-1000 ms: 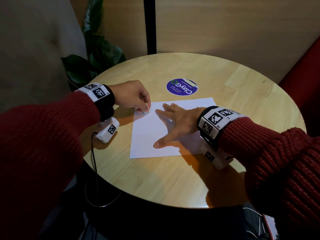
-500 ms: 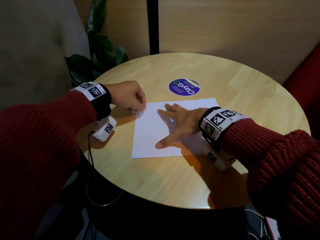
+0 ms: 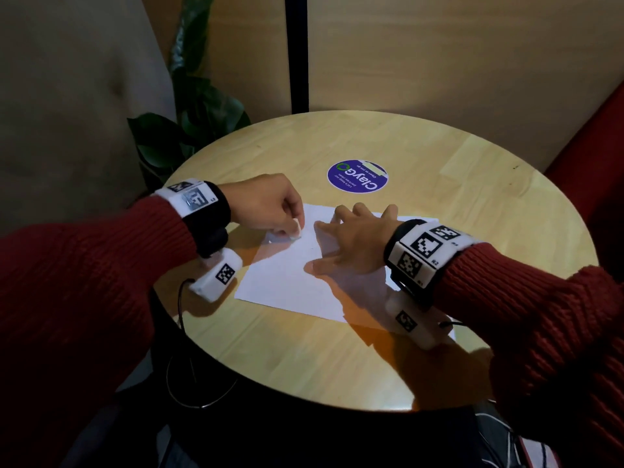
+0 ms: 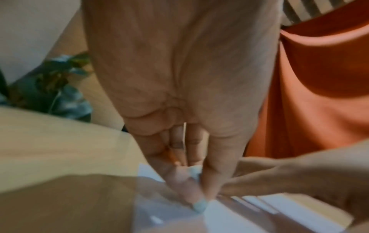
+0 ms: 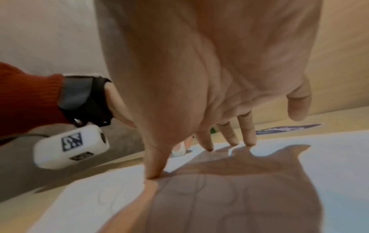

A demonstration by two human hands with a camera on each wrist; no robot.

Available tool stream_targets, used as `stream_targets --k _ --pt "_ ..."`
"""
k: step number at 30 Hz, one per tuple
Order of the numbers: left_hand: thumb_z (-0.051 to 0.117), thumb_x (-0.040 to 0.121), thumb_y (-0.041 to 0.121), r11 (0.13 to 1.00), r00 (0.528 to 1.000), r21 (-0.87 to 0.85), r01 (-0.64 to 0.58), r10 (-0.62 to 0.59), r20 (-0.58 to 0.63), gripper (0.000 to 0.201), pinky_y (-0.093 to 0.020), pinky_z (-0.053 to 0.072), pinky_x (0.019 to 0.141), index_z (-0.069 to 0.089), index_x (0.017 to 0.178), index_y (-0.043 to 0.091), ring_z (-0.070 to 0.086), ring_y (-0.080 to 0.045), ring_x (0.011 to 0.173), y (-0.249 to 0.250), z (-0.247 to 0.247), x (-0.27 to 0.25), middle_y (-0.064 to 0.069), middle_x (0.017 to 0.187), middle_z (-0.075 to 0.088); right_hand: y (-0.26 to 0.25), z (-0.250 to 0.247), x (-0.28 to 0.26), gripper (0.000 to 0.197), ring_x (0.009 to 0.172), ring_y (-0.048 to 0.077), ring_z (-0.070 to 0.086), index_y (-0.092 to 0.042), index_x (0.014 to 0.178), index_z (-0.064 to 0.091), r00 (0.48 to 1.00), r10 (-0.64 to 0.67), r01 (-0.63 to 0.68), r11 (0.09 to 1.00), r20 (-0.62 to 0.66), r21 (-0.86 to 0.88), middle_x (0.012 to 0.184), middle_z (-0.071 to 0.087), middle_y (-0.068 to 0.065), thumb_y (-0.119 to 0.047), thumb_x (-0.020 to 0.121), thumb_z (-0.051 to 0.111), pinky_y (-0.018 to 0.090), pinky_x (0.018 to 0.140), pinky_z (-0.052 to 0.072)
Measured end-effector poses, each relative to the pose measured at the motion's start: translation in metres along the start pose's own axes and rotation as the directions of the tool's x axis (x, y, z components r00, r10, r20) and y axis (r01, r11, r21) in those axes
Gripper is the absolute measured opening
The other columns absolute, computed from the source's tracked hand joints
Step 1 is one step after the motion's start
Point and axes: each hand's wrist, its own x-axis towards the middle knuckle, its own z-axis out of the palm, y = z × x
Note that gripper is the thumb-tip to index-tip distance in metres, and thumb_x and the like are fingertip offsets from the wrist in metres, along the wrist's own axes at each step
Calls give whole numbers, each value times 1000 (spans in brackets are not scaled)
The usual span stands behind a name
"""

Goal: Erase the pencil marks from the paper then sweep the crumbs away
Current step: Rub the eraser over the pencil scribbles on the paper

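A white sheet of paper [image 3: 290,275] lies on the round wooden table [image 3: 439,184]. My left hand [image 3: 270,207] pinches a small white eraser [image 3: 297,229] and holds it against the paper's far left corner; the left wrist view shows the eraser [image 4: 194,171] between thumb and fingers. My right hand [image 3: 351,241] lies spread on the middle of the sheet, fingertips [image 5: 232,141] and thumb pressing it down. Faint pencil loops [image 5: 111,197] show on the paper near that thumb. Crumbs are too small to make out.
A round purple sticker [image 3: 358,176] is on the table beyond the paper. A leafy plant [image 3: 189,130] stands behind the table's left edge, and a red seat [image 3: 594,157] is at the right. A cable [image 3: 182,332] hangs from the left wrist camera.
My left hand with the eraser has shifted a little back and forth at the paper's far left corner. The right hand has stayed spread on the sheet.
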Motion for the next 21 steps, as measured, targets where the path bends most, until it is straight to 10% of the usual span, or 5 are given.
stream_targets --k 5,11,16,21 --pt "83 89 22 1000 998 -25 5 -7 -60 2 -17 49 65 84 91 22 65 1 65 -4 0 5 5 79 81 16 -8 -10 34 104 17 52 -35 122 66 994 -65 65 998 -93 4 105 51 -8 -55 97 55 48 91 29" --pt "86 84 19 988 999 -154 -1 7 37 7 -25 52 71 85 89 14 63 -7 67 20 9 18 -2 76 80 35 -2 1 76 117 19 59 -30 126 60 991 -103 120 964 -84 238 129 57 -12 -79 69 71 51 100 39" --pt "85 82 15 997 998 -79 6 -11 -64 4 -25 53 69 85 86 13 64 -5 64 30 7 34 1 73 80 44 4 1 121 160 8 0 -34 164 6 992 -101 77 963 79 259 173 -6 -20 -93 72 58 65 123 6" --pt "84 85 7 986 993 -163 -42 59 99 6 -17 54 64 83 90 5 64 -6 62 42 11 35 -3 73 77 42 5 5 126 158 7 -17 -46 163 -11 989 -113 86 964 95 253 171 -17 -22 -95 69 58 71 120 -5"
